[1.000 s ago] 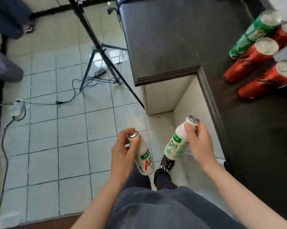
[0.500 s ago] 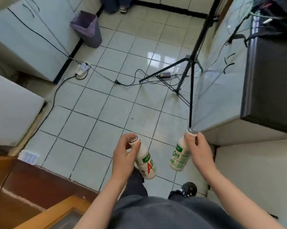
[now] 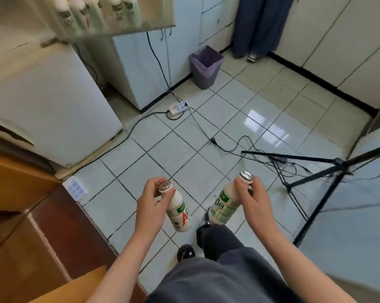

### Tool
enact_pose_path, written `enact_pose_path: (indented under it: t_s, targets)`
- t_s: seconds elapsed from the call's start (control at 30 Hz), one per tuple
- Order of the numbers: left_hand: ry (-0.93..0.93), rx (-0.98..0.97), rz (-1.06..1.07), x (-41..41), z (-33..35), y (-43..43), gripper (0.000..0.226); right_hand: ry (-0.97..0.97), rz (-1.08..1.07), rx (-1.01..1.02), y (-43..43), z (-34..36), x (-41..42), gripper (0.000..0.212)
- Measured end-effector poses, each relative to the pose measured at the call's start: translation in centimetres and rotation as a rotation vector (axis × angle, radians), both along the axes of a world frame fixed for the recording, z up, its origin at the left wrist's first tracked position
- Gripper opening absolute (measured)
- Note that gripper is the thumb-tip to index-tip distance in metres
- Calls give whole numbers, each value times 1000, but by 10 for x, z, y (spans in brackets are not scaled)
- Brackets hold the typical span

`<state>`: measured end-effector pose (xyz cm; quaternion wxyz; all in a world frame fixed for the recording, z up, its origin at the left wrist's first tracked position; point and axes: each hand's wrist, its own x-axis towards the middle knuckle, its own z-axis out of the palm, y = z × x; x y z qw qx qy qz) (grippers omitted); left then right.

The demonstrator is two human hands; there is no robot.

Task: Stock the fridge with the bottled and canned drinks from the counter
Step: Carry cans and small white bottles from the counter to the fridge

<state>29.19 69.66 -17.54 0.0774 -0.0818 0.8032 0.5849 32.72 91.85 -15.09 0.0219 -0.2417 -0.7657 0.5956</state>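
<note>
While both hands hang over the tiled floor (image 3: 184,132) — left hand (image 3: 150,204) grips the red-lettered bottle (image 3: 178,212) by its neck | right hand (image 3: 258,203) grips the green-labelled bottle (image 3: 225,205) likewise

The left hand (image 3: 150,201) pinches the neck of a small white milk-drink bottle with a red letter (image 3: 178,212), at 6 o'clock above the tiled floor (image 3: 184,149). Just toward 5 o'clock, the right hand (image 3: 255,200) grips the foil-capped neck of a green-labelled bottle (image 3: 226,204). Both bottles hang tilted, bases toward each other and apart. At 11 o'clock a blurred shelf (image 3: 123,31) holds a row of pale bottles above a white fridge body (image 3: 49,106). A purple-lined bin (image 3: 205,66) stands at 12 o'clock, a power strip (image 3: 178,107) below it, and a black tripod (image 3: 329,171) at 3 o'clock.
</note>
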Motion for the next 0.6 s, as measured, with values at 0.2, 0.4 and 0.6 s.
enact_pose_path:
  t_s: [0.2,0.4,0.6]
  targets:
    - [-56,19,133,-62,-20,-24,36,-21,163,35,-12,-19,-101,11]
    - [-47,-34,315,-178,-15,-71,37,-6,344,48,-45,-21,-256,8]
    - [72,-85,428,-302,15,-109,36,93,517,34,-88,5,-417,5]
